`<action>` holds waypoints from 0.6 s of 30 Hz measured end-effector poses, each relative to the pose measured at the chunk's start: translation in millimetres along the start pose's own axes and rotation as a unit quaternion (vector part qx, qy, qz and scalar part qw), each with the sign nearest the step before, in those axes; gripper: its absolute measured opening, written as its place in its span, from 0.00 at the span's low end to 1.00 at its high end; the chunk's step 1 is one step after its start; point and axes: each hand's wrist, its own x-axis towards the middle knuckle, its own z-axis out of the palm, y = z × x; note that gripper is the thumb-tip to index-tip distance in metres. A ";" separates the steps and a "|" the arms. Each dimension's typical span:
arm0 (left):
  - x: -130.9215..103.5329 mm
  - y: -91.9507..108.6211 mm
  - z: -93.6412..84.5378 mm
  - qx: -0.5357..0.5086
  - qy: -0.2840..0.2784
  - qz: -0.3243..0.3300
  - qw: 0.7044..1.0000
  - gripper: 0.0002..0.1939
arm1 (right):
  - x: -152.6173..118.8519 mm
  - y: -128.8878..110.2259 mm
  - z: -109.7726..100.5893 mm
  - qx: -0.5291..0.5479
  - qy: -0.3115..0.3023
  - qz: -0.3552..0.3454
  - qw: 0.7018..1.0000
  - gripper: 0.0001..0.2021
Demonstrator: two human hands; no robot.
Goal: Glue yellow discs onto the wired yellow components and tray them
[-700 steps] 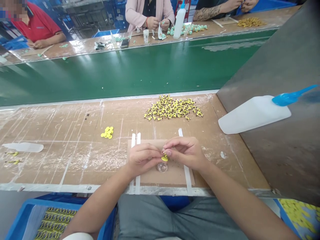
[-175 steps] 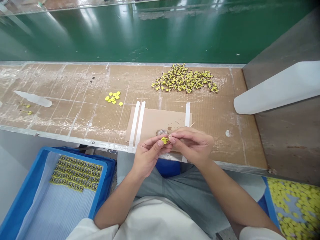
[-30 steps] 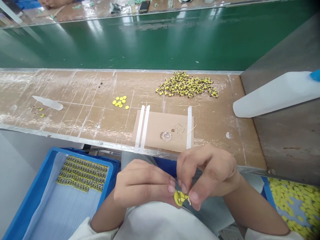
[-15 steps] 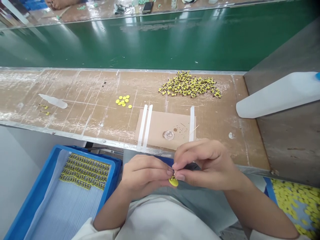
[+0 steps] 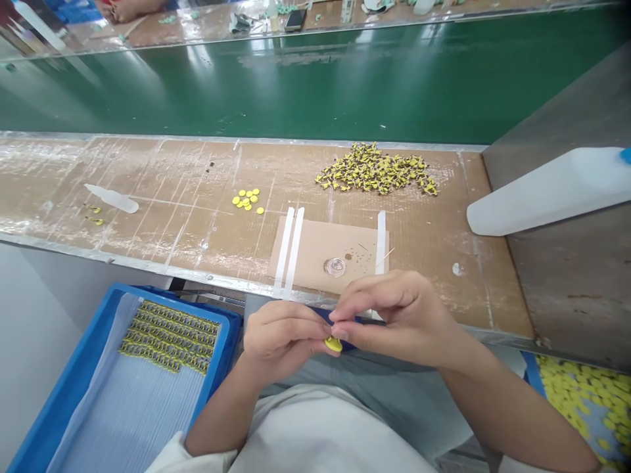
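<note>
A small yellow piece (image 5: 333,343) is held between my two hands, just off the bench's front edge. The fingers of my left hand (image 5: 286,335) pinch it from the left. My right hand (image 5: 394,318) has thumb and index finger pressed together at its upper side, where a tiny part is too small to make out. Beyond the hands, a small clear dish (image 5: 336,267) sits on a taped cardboard sheet (image 5: 315,240). Several yellow discs (image 5: 246,199) lie to the left of the sheet, and a heap of yellow and dark pieces (image 5: 377,171) lies behind it.
A blue tray (image 5: 224,335) with rows of pieces stands lower left. At lower right is a bin of yellow pieces (image 5: 586,394). White bottles lie at right (image 5: 547,190) and left (image 5: 116,199). Across the green surface (image 5: 305,85) are a person's hands (image 5: 123,9).
Both hands have shifted slightly left and up with the yellow piece between them. Across the green surface, the person's hands have moved a little.
</note>
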 end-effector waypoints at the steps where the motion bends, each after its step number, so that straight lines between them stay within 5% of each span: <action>1: -2.2 -0.6 -0.5 0.005 0.012 -0.018 1.000 0.09 | 0.5 3.4 2.5 0.009 0.018 0.016 1.000 0.04; 6: -21.5 -3.0 -2.0 0.029 0.119 -0.128 0.984 0.16 | 10.9 26.4 26.9 0.147 0.129 0.111 0.974 0.08; 10: -35.7 -3.1 -3.8 0.044 0.161 -0.146 0.975 0.21 | 20.4 42.2 48.3 0.204 0.160 0.151 0.954 0.12; 18: -58.8 -3.5 -22.0 0.103 0.216 -0.155 0.959 0.18 | 31.3 58.3 75.0 0.202 0.085 0.146 0.965 0.17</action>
